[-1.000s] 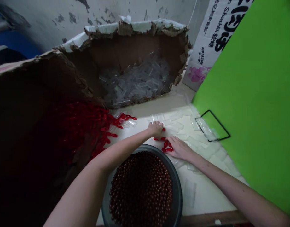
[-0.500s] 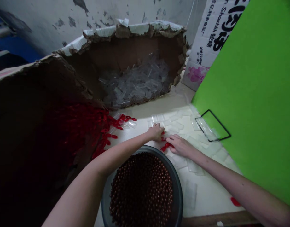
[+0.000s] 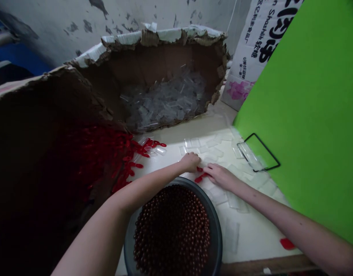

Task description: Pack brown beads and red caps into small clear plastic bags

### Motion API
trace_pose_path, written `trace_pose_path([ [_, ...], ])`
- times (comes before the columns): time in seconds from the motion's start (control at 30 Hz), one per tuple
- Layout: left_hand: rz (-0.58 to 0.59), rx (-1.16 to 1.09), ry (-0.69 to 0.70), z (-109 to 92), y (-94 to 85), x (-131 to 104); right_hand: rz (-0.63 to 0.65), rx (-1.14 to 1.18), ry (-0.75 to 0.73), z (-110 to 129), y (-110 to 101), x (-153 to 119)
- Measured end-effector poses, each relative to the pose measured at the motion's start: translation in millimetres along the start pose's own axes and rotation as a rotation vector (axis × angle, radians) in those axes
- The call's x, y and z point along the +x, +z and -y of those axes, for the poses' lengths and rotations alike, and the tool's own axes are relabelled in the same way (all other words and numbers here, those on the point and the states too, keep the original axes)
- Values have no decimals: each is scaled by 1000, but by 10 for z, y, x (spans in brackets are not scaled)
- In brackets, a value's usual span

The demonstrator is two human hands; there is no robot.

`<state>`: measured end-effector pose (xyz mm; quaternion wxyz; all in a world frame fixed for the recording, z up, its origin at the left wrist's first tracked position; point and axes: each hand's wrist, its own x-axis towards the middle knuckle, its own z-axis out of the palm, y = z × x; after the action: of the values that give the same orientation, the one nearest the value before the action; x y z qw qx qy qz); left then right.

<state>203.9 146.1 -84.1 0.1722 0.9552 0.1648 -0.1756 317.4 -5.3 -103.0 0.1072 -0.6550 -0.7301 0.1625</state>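
Observation:
My left hand (image 3: pixel 190 162) is just beyond the bucket rim, its fingers curled down and partly hidden, so what they pinch cannot be made out. A bit of red shows beside its fingertips. To its right, my right hand (image 3: pixel 220 176) has its fingers closed on small red plastic pieces (image 3: pixel 200 178) with rounded ends, which stick out to the left of its fingertips. The two hands nearly meet. Clear flat plastic cases (image 3: pixel 213 152) lie scattered on the white tabletop (image 3: pixel 170 132) around them. Below the hands stands a dark grey bucket (image 3: pixel 217 230) holding many shiny brown beads (image 3: pixel 190 222).
A torn cardboard box (image 3: pixel 153 63) at the back holds a heap of clear plastic cases (image 3: pixel 170 99). Red pieces (image 3: pixel 107 153) spill from a dark carton on the left. A bright green panel (image 3: pixel 309 115) with a black wire frame (image 3: pixel 268 149) borders the right side.
Both hands stay almost in place. My left hand's fingers have dipped slightly, and the red pieces by my right hand have shifted a little to the left.

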Motion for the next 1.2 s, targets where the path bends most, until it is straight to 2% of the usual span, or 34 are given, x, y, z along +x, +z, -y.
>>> trace_pose_path([
  [0.2, -47, -189, -36, 136, -133, 13, -37, 127, 75, -159, -157, -8],
  [0.33, -117, -396, -94, 241, -207, -60, -66, 137, 181, -253, -302, -28],
  [0.47, -188, -661, -126, 293, -310, -211, 17, 90, 280, -167, -224, -118],
  [0.6, -236, -930, -100, 231, -447, -508, 39, 47, 372, -44, -81, -194],
  [0.77, -320, -1190, -23, 108, -536, -1220, -12, 98, 482, 1, -254, -165],
  [0.83, -336, -1204, 5, 58, -479, -1569, -21, 150, 509, 54, -305, -112],
  [0.87, -341, -1140, -4, 32, -426, -1736, -15, 172, 521, 93, -299, -78],
  [0.97, -404, -790, -81, -44, -197, -2163, 10, 191, 587, 222, -168, 31],
  [1.03, -472, -669, -138, -90, -34, -2372, 6, 194, 642, 285, -47, 81],
  [1.13, -546, -818, -252, -156, 151, -2589, -40, 270, 705, 319, 52, 94],
  [1.2, -580, -992, -292, -211, 230, -2681, -96, 375, 733, 316, 25, 68],
])
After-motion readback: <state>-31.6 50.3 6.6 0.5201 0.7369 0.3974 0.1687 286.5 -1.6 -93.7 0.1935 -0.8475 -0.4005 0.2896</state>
